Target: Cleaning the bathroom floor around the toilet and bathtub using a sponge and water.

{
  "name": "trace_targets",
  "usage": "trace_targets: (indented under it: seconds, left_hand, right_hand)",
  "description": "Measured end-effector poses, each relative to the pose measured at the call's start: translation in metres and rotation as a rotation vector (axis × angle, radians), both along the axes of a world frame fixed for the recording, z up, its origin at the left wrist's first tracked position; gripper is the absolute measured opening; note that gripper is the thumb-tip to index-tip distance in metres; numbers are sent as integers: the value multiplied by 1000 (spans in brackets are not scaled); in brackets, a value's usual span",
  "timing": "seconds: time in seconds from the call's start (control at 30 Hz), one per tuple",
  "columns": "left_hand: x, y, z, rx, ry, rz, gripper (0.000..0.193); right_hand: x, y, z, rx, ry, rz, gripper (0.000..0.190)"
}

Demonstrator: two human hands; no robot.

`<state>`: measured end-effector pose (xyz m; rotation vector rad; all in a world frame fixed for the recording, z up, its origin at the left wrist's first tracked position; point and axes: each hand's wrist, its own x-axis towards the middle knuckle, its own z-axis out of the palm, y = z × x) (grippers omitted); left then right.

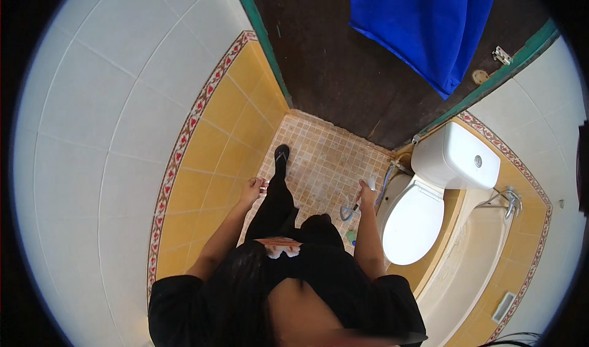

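Observation:
My right hand (366,197) grips the handle of a brush-like tool (346,213), beside the toilet. The tool's pale bluish head hangs on the near side of my hand, and a white end sticks out past my fingers. My left hand (254,191) hangs by my leg near the yellow tiled wall (202,195). Its fingers are loosely curled, and whether anything small is between them cannot be made out. A white toilet (414,225), its lid down, stands to the right with its cistern (460,156) behind.
Small tiles cover the floor (322,158). Ahead is a dark door (336,71) with a blue cloth (428,29) hanging on it. A bathtub (478,241) with a tap (511,202) lies right of the toilet. A green object (351,235) is partly hidden by my right forearm.

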<state>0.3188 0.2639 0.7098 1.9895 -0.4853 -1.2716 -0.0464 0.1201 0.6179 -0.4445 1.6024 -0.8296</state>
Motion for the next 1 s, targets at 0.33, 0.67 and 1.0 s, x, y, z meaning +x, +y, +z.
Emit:
trace_targets:
  seconds: [0.33, 0.67, 1.0]
  left_hand:
    - [46, -241, -31, 3, 115, -465, 33]
    - [87, -449, -13, -146, 170, -862, 26]
    - [18, -466, 19, 148, 71, -1343, 33]
  right_hand:
    - [11, -19, -15, 48, -63, -550, 30]
    - [84, -64, 43, 263, 138, -832, 33]
    - [93, -74, 50, 380, 402, -831, 47]
